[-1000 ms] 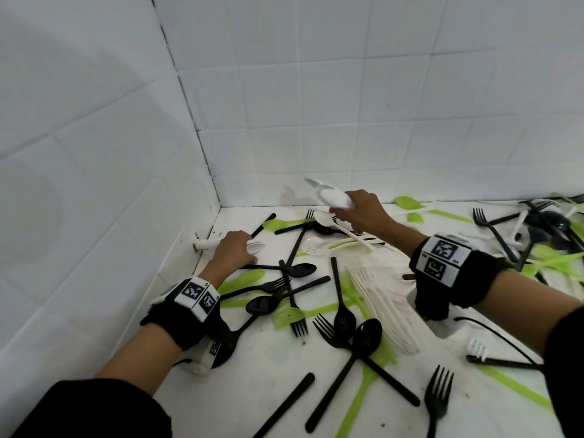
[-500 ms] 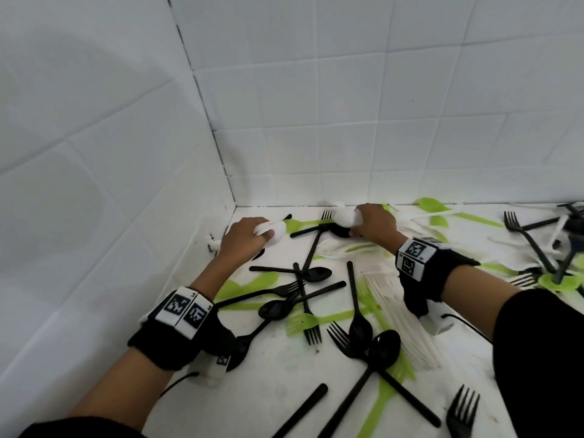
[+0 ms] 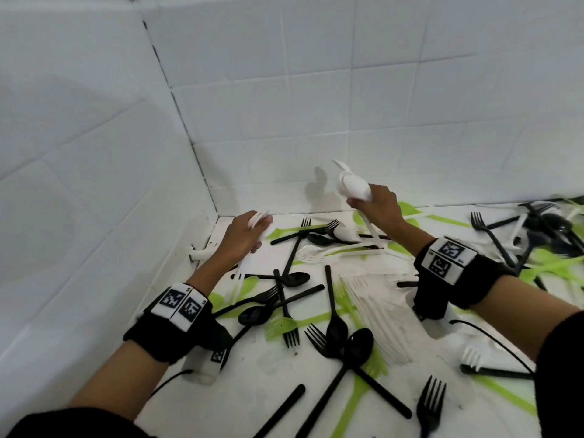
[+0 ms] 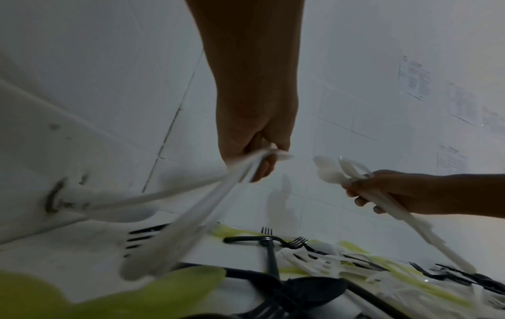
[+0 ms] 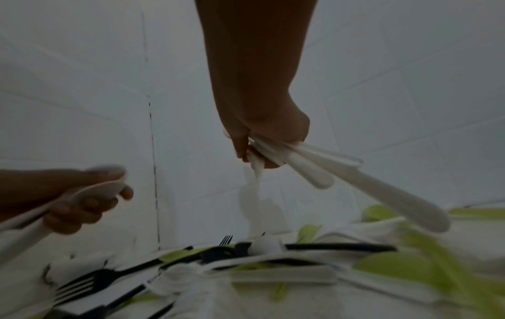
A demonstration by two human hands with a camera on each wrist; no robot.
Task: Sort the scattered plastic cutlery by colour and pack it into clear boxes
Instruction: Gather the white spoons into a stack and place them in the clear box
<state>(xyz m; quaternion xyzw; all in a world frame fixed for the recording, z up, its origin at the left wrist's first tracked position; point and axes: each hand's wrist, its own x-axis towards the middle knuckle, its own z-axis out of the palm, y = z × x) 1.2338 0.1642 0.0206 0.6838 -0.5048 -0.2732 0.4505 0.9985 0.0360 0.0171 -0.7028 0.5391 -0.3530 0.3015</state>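
Black, green and white plastic cutlery lies scattered over a white surface [image 3: 259,387] in a tiled corner. My left hand [image 3: 243,235] is raised near the corner and grips a few white pieces [image 4: 191,218], their handles trailing down and back. My right hand [image 3: 377,205] is lifted higher, to the right, and grips a bunch of white spoons [image 3: 354,186] with the bowls pointing up and the handles [image 5: 355,183] hanging below. A fan of white forks [image 3: 373,314] lies on the surface between my wrists. No clear box shows in any view.
White tiled walls [image 3: 284,105] close the left and back sides. A small white stub [image 3: 199,254] sticks out of the left wall at surface level. Black spoons [image 3: 344,336] and forks [image 3: 429,406] lie in front; a denser pile [image 3: 543,235] sits far right.
Both hands have risen off the surface. The right hand dipped to the pile half a second ago and is now up again with its spoons; the left lifted white pieces from the corner.
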